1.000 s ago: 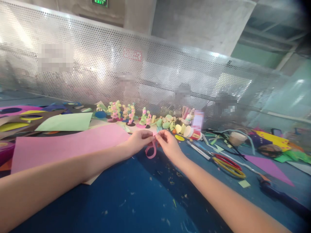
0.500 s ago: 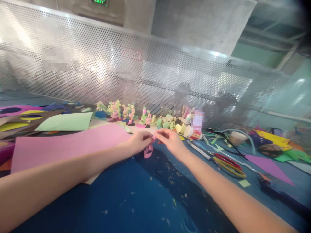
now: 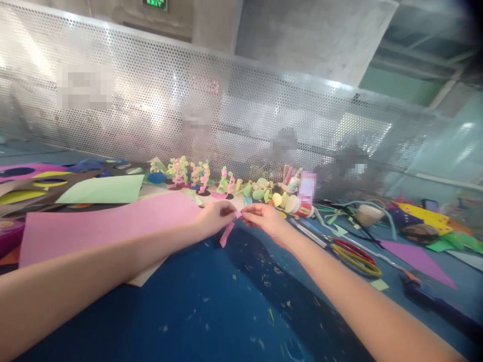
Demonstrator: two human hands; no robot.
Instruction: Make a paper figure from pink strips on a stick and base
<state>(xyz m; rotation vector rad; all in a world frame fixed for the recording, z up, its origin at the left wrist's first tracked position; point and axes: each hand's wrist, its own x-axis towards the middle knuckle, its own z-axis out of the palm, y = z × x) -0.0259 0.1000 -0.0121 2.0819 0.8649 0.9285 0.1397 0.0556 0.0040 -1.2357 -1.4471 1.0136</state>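
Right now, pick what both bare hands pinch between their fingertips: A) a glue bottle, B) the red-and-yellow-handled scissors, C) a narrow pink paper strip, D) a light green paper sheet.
C: the left hand and right hand meet at the narrow pink paper strip, which hangs below the fingertips above the blue table.

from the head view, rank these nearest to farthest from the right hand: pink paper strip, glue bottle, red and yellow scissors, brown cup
1. pink paper strip: pinched in the right hand, shared with the left hand.
2. glue bottle: lying just beyond the hand, to its right.
3. red and yellow scissors: further right, on the blue table.
4. brown cup: farthest, to the right by the mesh screen.
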